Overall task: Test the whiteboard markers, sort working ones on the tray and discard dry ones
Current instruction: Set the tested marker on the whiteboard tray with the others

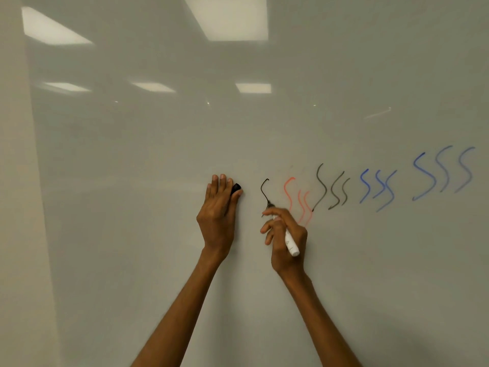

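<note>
While the right hand draws: the right hand point(284, 234) is clamped around a white-barrelled whiteboard marker with a dark tip point(289, 241), tip pressed to the glossy white whiteboard point(158, 234) at the foot of a fresh black S-shaped stroke point(264, 192).
Left hand: the left hand point(218, 210) lies flat against the whiteboard, its fingers closed on a small black marker cap point(236, 188) pinched by the thumb.
Marker position: low in the middle of the whiteboard, slanting from the tip down to the right, blunt end poking out past the palm.
Marker look: plain white body with faint printing I cannot read; it lays down a dark, solid line, so I judge it a working one.
Done so far: to the right sit orange-red squiggles point(299, 200), grey-black squiggles point(332, 189), then two groups of blue squiggles point(378, 189), the farthest point(442, 172) nearing the right edge; this suggests several markers already tried.
Left to do: finish the stroke, recap, and sort this marker.
Not shown: neither the tray nor any discard spot, nor other markers, so the remaining count cannot be told.
</note>
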